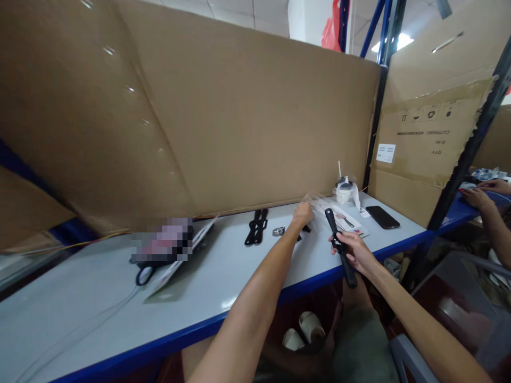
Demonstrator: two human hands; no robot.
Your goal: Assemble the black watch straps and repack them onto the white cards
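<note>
My right hand (357, 251) grips a long black two-handled tool (339, 246) by its middle joint, near the table's front edge. One handle points up and away, the other down past the edge. My left hand (303, 213) is closed, its fingers turned away, beside a clear plastic wrapper (317, 202); what it holds is hidden. Small black pieces (305, 229) show just under that hand. To its left lie a small silvery metal part (278, 231) and a pair of black handle-like parts (256, 227) side by side. A printed sheet (347, 219) lies between my hands.
A black phone (382, 217) and a cup with a straw (344, 190) stand at the right. A blurred dark object (163, 244) and a tilted card (181, 263) are at the left. Cardboard walls (247, 111) enclose the table (199, 303). Another person's hand (477, 198) shows far right.
</note>
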